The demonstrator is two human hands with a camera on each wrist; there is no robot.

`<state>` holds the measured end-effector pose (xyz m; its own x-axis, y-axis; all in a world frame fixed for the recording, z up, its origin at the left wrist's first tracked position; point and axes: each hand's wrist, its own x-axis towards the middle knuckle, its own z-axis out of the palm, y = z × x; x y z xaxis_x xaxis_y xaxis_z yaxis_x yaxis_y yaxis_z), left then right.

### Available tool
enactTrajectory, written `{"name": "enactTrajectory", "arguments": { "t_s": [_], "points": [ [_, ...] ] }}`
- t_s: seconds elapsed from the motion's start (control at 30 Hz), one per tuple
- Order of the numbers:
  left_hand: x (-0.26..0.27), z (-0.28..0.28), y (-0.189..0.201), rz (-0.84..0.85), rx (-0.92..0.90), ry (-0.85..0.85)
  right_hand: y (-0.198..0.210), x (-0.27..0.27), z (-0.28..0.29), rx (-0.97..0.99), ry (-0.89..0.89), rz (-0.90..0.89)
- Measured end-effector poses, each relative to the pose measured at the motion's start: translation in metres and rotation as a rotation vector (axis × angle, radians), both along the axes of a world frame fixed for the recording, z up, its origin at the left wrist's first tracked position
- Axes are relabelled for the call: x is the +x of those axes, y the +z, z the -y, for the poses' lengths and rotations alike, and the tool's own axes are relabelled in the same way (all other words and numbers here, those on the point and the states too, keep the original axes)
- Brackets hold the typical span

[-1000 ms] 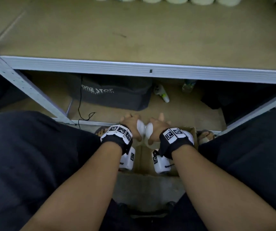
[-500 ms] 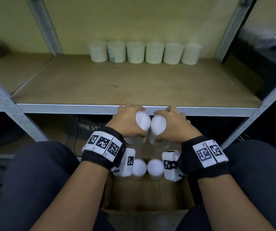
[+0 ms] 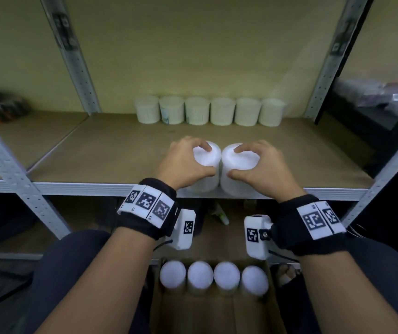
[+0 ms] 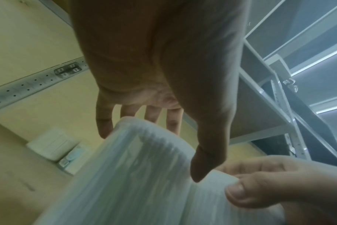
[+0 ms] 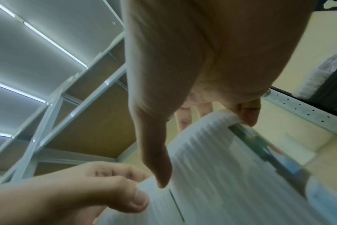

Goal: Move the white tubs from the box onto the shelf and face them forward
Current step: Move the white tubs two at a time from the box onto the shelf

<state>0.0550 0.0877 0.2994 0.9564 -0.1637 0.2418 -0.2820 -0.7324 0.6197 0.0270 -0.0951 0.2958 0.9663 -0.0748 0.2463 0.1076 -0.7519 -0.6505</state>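
Reaching forward over the shelf (image 3: 121, 150), left hand (image 3: 183, 162) and right hand (image 3: 263, 165) each grip one white tub from above.

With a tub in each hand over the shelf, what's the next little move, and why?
Probably carry both tubs further back and set them down in front of the back row. The left hand and right hand each grip a tub near the shelf's front edge.

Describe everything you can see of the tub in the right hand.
The tub is white, round and lidded, plastic by its look, with fine vertical ribs on the wall and a coloured label on one side. It is upright above the shelf's front edge. The right hand grips its top from above. Its side touches the left hand's tub.
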Motion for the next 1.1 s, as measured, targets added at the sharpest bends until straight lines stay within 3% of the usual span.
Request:
{"name": "enactTrajectory", "arguments": {
  "t_s": [0.27, 0.6, 0.9, 1.1],
  "points": [
    [0.022, 0.005, -0.016, -0.041, 0.011, 0.006, -0.019, 0.023, 0.000, -0.025, -0.024, -0.024],
    [0.013, -0.004, -0.008, -0.015, 0.145, -0.110, -0.013, 0.015, 0.002, -0.159, -0.012, -0.032],
    [0.001, -0.007, -0.004, 0.045, 0.198, -0.092, 0.003, 0.011, 0.004, -0.276, 0.037, -0.061],
    [0.006, -0.001, -0.002, 0.064, 0.212, -0.088, 0.004, 0.012, 0.006, -0.253, 0.010, -0.052]
  ]
}}
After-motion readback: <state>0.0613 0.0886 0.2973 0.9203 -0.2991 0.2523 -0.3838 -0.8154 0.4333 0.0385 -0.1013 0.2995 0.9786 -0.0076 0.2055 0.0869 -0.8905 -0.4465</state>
